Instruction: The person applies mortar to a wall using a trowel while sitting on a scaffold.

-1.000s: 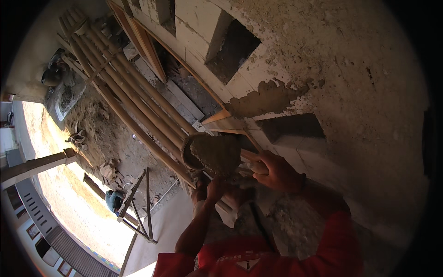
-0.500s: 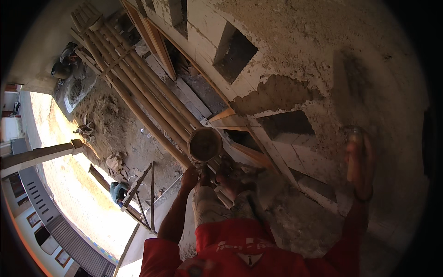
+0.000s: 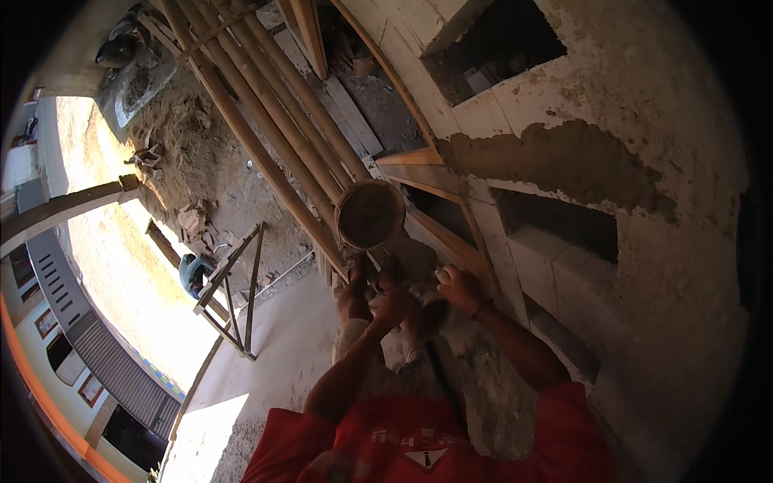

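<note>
My right hand [image 3: 459, 291] is closed on the pale handle of a tool, apparently a trowel, below the round mortar bucket [image 3: 369, 216]; its blade is hard to make out. My left hand [image 3: 394, 302] is curled just left of it, near my feet [image 3: 351, 291]; what it grips, if anything, is unclear. The bucket sits at the lower end of several long bamboo poles [image 3: 266, 121]. To the right, the pale block wall [image 3: 644, 298] has square dark openings [image 3: 499, 48] and an irregular patch of darker mortar [image 3: 547, 161].
A wooden trestle [image 3: 250, 290] stands at the left, with a crouched person in teal [image 3: 193, 274] beside it. A concrete beam [image 3: 72, 205] crosses the bright opening. Rubble [image 3: 193, 217] and a mortar pile [image 3: 137, 92] lie beyond. Timber frames [image 3: 419, 161] edge the wall.
A mortar-loaded tool was over the bucket, then my right hand swung far right to the wall. It is now back below the bucket, and my left hand has moved right toward it.
</note>
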The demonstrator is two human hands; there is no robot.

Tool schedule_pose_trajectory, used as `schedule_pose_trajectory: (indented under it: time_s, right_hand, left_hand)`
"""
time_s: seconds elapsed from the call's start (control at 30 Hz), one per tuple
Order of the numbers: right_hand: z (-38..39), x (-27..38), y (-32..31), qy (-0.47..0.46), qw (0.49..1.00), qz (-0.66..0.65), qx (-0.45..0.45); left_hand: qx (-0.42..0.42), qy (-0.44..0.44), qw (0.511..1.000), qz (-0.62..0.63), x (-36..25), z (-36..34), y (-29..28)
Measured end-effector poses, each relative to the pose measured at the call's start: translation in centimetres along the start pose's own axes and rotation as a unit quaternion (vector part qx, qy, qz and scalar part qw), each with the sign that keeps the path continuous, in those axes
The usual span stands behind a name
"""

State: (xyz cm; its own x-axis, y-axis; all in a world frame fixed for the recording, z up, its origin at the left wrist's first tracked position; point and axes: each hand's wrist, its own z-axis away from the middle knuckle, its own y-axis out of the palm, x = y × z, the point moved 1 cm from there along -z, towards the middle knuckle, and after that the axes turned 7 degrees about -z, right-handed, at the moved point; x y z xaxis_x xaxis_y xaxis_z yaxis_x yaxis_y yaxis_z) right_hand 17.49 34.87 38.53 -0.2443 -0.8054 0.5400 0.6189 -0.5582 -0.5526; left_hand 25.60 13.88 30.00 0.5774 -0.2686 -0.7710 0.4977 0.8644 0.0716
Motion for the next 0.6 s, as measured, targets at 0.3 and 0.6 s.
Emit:
schedule_pose_trajectory:
  time_s: [0.3,0.6]
  right_hand:
    - [-21.8,-12.5,12.3,0.038,0.981,0.186,-0.038]
    - [-29.0,-11.9,21.6,0.035,0.996,0.086,0.021]
  left_hand:
    - [0.003,-0.095,0.989,0.113,6.9,-2.3,1.4]
    - [-0.013,-0.121,0.987,0.106,8.4,-2.7,2.4]
